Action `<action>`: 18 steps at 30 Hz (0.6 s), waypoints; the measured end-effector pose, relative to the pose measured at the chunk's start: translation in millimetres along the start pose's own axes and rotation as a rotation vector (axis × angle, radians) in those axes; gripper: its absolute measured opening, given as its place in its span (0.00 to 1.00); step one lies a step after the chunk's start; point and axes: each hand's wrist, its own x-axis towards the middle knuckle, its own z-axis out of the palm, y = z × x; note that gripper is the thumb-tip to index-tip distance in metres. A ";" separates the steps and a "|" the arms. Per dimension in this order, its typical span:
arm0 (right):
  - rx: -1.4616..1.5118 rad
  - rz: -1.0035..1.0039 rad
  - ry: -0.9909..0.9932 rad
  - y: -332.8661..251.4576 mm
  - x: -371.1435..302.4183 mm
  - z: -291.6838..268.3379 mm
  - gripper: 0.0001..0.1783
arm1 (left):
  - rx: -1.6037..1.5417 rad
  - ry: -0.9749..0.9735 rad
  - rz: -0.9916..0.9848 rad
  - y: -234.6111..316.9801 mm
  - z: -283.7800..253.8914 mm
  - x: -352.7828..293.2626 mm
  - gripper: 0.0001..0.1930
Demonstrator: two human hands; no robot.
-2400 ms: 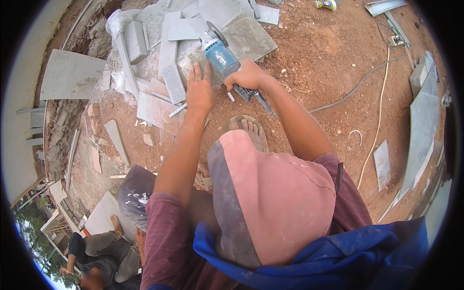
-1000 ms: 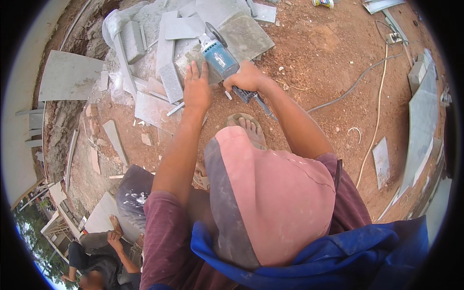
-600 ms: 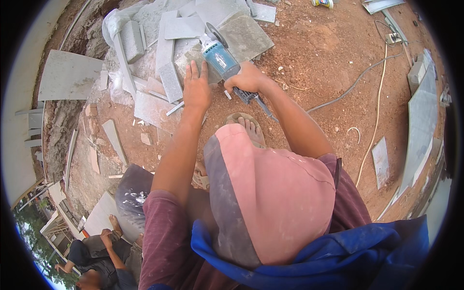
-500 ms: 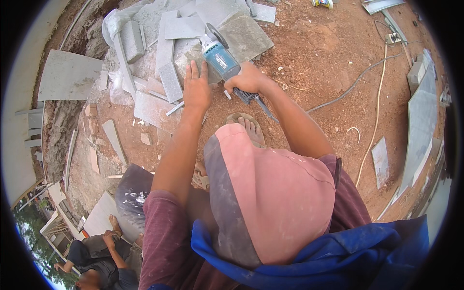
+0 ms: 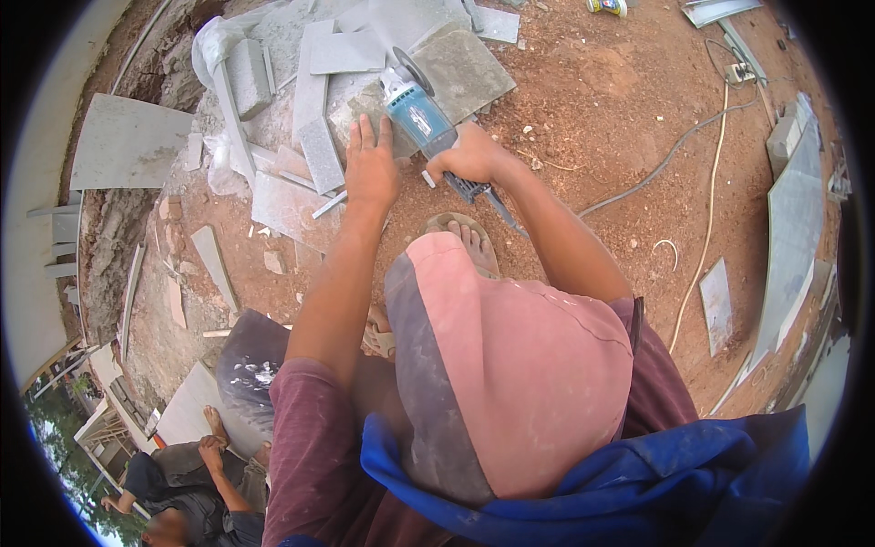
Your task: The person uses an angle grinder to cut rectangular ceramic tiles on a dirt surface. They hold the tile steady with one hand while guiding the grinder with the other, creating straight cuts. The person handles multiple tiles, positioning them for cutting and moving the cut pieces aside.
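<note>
My right hand (image 5: pixel 476 155) is wrapped round the rear body of a teal-and-grey angle grinder (image 5: pixel 421 116). The grinder's disc (image 5: pixel 415 71) points away from me, over a rough grey stone slab (image 5: pixel 469 73). Fingers stretched out, my left hand (image 5: pixel 372 173) lies flat at the near edge of the slabs, just left of the grinder. Whether the disc touches the stone I cannot tell. From the grinder's tail a cable runs down behind my right forearm.
Loose tiles and offcuts (image 5: pixel 348 53) lie heaped at the far left. A grey cable (image 5: pixel 656 169) crosses the red dirt to a socket (image 5: pixel 740 72) at the right. Large sheets (image 5: pixel 791 232) lean at the far right. Another person (image 5: pixel 196 483) sits at lower left.
The grinder and my right hand have shifted slightly to the right and toward me. My left hand stays in place. The other person's arm has moved slightly.
</note>
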 end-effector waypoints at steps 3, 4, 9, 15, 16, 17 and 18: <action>-0.008 -0.014 0.001 6.6 3.4 2.1 0.23 | 0.004 0.008 0.003 0.0 1.1 0.1 0.49; -0.004 -0.016 0.000 7.3 4.0 1.8 0.23 | 0.000 0.009 0.002 0.1 1.3 0.1 0.49; 0.017 -0.008 0.007 10.3 9.5 4.7 0.22 | 0.003 0.002 0.000 -0.1 1.8 0.8 0.49; 0.026 -0.021 0.011 12.0 12.8 5.9 0.22 | 0.001 0.008 0.002 -0.9 1.9 1.2 0.49; 0.023 -0.016 0.011 12.3 12.5 5.6 0.22 | -0.002 0.010 0.005 -0.8 2.1 1.3 0.49; 0.019 -0.011 0.008 10.0 10.5 5.0 0.21 | -0.006 0.012 0.006 -0.9 1.8 0.9 0.49; 0.016 -0.007 0.006 7.7 8.4 4.4 0.21 | -0.009 0.014 0.007 -1.0 1.6 0.6 0.49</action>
